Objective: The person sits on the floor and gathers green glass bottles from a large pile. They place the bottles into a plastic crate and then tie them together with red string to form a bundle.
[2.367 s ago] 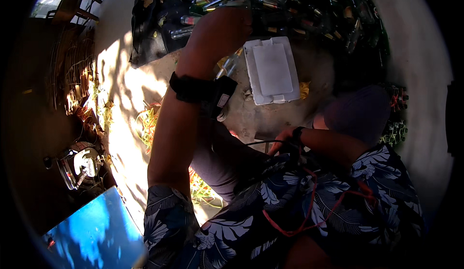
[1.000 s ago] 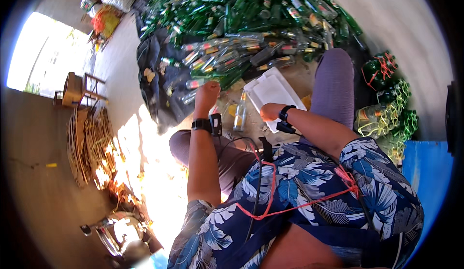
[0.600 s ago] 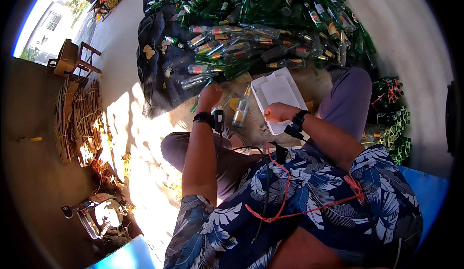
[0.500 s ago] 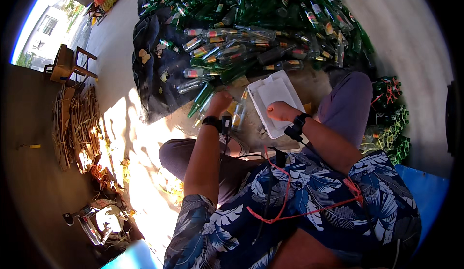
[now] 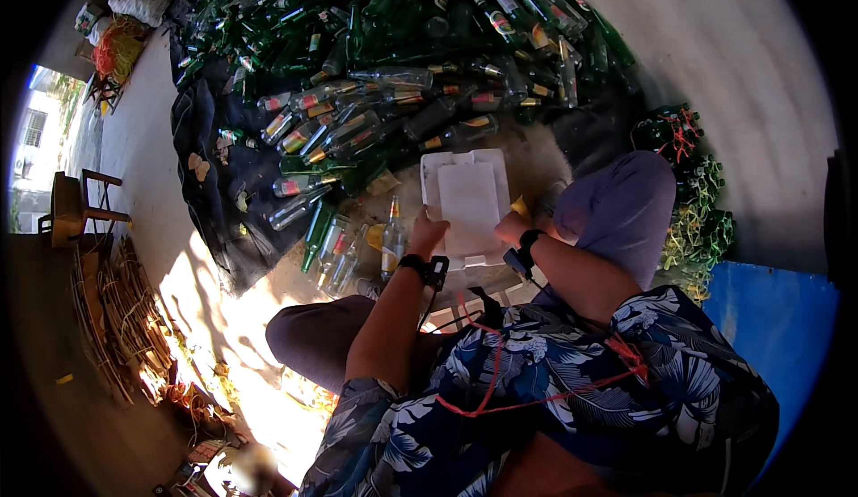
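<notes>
A white foam box lid or shallow tray (image 5: 469, 206) lies squarely on the ground between my bent legs. My left hand (image 5: 429, 233) is at its left edge near the close corner, thumb side over the rim, fingers curled. At the opposite edge my right hand (image 5: 512, 231) is closed on the rim, its fingertips partly hidden. Just left of my left hand a clear glass bottle (image 5: 392, 242) stands upright. Beside it are more clear bottles (image 5: 340, 265) and a green bottle (image 5: 316, 233).
A large heap of green and clear bottles (image 5: 375, 41) covers a black sheet (image 5: 214, 193) ahead. Netted bottles (image 5: 693, 202) stand at the right by a blue panel (image 5: 769, 309). Flattened cardboard (image 5: 116, 318) and a wooden chair (image 5: 89, 206) are at the left.
My left hand has moved from beside the bottles to the foam piece's left edge. The foam piece has turned from slanted to straight. My view has shifted rightward.
</notes>
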`<state>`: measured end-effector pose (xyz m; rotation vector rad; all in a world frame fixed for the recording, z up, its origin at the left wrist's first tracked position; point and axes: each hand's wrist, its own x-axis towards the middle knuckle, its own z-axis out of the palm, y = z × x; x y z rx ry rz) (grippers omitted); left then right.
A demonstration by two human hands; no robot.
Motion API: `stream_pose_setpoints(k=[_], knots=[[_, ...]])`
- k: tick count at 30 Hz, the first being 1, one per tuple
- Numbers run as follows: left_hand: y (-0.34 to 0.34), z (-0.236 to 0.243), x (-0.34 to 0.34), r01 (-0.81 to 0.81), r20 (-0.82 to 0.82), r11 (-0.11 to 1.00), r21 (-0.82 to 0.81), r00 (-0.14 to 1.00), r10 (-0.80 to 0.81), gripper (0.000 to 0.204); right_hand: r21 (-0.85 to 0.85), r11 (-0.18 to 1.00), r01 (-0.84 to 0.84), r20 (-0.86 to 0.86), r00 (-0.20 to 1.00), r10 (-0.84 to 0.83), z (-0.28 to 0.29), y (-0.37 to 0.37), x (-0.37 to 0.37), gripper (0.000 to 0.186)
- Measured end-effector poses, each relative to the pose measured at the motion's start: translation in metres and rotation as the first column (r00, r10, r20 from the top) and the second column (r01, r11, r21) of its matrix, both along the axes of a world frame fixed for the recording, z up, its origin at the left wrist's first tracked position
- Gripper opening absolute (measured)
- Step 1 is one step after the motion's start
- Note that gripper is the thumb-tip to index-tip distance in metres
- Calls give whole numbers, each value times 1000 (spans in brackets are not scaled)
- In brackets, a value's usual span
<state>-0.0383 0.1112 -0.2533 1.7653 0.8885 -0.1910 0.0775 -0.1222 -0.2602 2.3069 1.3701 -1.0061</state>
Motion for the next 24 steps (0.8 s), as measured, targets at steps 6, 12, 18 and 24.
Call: stream_pose_setpoints(k=[6,12,18,24], knots=[[16,15,46,147,155,970,-196,981,-117,73,218,586,781,-594,582,-555,-124,-55,-17,15],[50,11,28,94,48,943,320,992,-115,49,536,474,698,-559,715,-420,-197,-71,-8,17],[95,-21,-75,-5,-285,916,402,950,130,38,195,978,71,-292,956,-11,-74,-12,1,19],[87,-33,-72,22,-343,923,384,932,120,49,53,436,898,-663,358,-657,-130,-25,-13,2]])
